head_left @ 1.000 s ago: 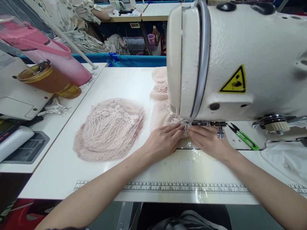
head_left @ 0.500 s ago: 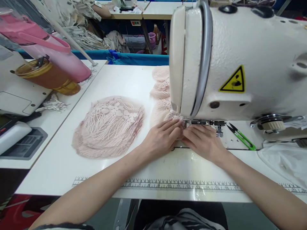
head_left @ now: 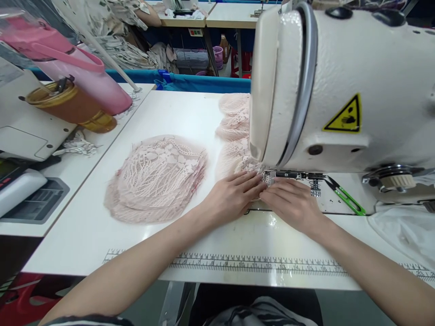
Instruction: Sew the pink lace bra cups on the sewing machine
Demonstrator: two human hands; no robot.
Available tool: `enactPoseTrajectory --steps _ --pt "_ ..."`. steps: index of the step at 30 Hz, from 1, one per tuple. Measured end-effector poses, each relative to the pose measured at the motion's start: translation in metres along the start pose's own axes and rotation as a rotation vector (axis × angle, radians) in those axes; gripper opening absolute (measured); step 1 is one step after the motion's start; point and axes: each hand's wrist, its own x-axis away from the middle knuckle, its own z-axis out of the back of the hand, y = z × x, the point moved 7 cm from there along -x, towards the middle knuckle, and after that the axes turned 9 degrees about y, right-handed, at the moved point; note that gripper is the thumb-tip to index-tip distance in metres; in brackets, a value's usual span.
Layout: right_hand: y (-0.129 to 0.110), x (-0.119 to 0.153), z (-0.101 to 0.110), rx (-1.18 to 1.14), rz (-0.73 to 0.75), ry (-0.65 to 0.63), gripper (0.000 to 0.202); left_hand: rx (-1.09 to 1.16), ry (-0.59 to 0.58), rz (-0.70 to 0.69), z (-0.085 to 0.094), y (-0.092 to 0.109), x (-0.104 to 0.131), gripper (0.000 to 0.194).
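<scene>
Pale pink lace fabric (head_left: pixel 234 151) runs from the far side of the table to the needle area of a white sewing machine (head_left: pixel 285 99). My left hand (head_left: pixel 234 194) lies on the lace left of the presser foot, its fingers stretched out and pressing down. On the other side, my right hand (head_left: pixel 294 199) keeps its fingers close together, thumb and fingertips on the lace edge beside the foot. The machine head hides the needle and part of the fabric. A stack of matching lace pieces (head_left: pixel 158 181) sits to the left.
Green thread snips (head_left: pixel 348 197) lie on the machine bed at right, near white cloth (head_left: pixel 404 226). A printed ruler (head_left: pixel 251 265) follows the table's front edge. At left stand a pink bottle (head_left: pixel 84 77) and a brown cup (head_left: pixel 71 106). Another person's arm (head_left: pixel 149 18) shows behind.
The whole view has shifted slightly, so the machine appears farther right. My left fingers are more spread and straighter on the lace; the hands remain beside the presser foot.
</scene>
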Motion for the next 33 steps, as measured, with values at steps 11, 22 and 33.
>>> enactPoseTrajectory --steps 11,22,33 --pt "-0.0004 0.0035 -0.0056 -0.041 -0.001 0.000 0.023 0.050 -0.034 0.031 0.0009 -0.0065 0.0006 0.035" --pt "0.0029 0.0004 -0.0075 -0.029 0.002 -0.008 0.025 -0.007 -0.001 0.057 -0.0007 -0.0055 -0.0011 0.032" --pt "0.0081 -0.0035 -0.0005 -0.053 -0.035 -0.021 0.021 -0.089 0.048 0.047 0.0023 0.0023 -0.0049 0.032"
